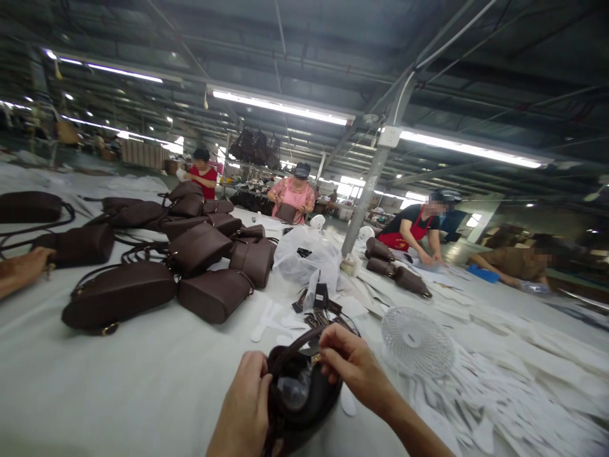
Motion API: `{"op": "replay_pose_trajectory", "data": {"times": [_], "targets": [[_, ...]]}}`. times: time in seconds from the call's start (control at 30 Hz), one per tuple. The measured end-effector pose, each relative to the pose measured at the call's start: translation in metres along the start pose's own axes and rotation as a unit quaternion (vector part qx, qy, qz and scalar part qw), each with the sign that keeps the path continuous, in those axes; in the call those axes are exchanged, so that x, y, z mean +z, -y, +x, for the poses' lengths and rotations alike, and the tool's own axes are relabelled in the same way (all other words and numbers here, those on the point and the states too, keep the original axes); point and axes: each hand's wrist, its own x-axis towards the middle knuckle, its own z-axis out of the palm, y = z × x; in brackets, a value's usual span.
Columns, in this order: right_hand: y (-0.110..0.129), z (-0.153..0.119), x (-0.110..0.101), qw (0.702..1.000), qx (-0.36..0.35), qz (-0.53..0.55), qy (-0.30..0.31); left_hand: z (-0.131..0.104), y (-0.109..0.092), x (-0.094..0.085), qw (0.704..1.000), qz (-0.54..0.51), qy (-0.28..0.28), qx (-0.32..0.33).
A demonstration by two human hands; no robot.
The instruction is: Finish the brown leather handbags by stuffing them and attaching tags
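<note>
A dark brown handbag (304, 416) stands in front of me with its mouth facing up, and clear plastic shows inside. My left hand (245, 400) is closed on the bag's left rim, thumb toward the opening. At the right rim, my right hand (349, 362) has its fingers pinched together by a small gold-coloured metal fitting (316, 359); whether the fitting itself is between the fingertips is hard to make out. The bag's handle (297, 343) arches up between the hands. Black tags (321, 297) with gold lettering lie just beyond the bag.
Many brown handbags (200, 247) are heaped at left, where another person's hand (23, 271) touches one. A clear plastic bag (304, 254) lies ahead. To the right are a white fan (419, 343) and loose white strips (523, 393). Several people work around the table.
</note>
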Motion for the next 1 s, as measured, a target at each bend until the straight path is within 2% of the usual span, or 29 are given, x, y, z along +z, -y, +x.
{"op": "replay_pose_trajectory", "data": {"times": [0.1, 0.2, 0.27, 0.37, 0.5, 0.57, 0.67, 0.77, 0.9, 1.0], "targets": [[0.020, -0.012, 0.016, 0.998, 0.030, 0.021, 0.041, 0.012, -0.001, -0.009, 1.000, -0.001, -0.007, -0.010], [0.035, -0.018, 0.022, 0.997, 0.062, 0.032, 0.038, 0.023, -0.004, -0.026, 0.999, -0.027, 0.018, -0.010], [0.036, -0.018, 0.024, 0.993, 0.095, 0.061, 0.033, 0.026, -0.003, -0.033, 0.999, -0.050, 0.016, -0.013], [0.027, -0.018, 0.033, 0.989, 0.112, 0.097, 0.018, 0.023, 0.000, -0.033, 0.997, -0.069, 0.002, -0.018], [0.014, -0.025, 0.053, 0.999, 0.037, 0.018, -0.023, 0.011, 0.004, -0.033, 1.000, -0.012, 0.003, 0.011], [0.014, -0.029, 0.056, 0.999, 0.013, -0.022, -0.035, 0.004, 0.000, -0.038, 0.993, 0.081, -0.035, 0.078], [0.017, -0.033, 0.055, 0.997, -0.021, -0.053, -0.053, -0.007, -0.011, -0.041, 0.948, 0.205, -0.091, 0.225], [0.016, -0.038, 0.056, 0.985, -0.119, -0.111, -0.063, -0.016, -0.022, -0.032, 0.920, 0.229, -0.076, 0.310], [0.013, -0.046, 0.057, 0.965, -0.186, -0.180, -0.042, -0.020, -0.027, -0.017, 0.922, 0.229, -0.045, 0.308], [0.010, -0.049, 0.047, 0.933, -0.257, -0.251, -0.003, -0.020, -0.026, -0.013, 0.915, 0.244, -0.067, 0.313]]}}
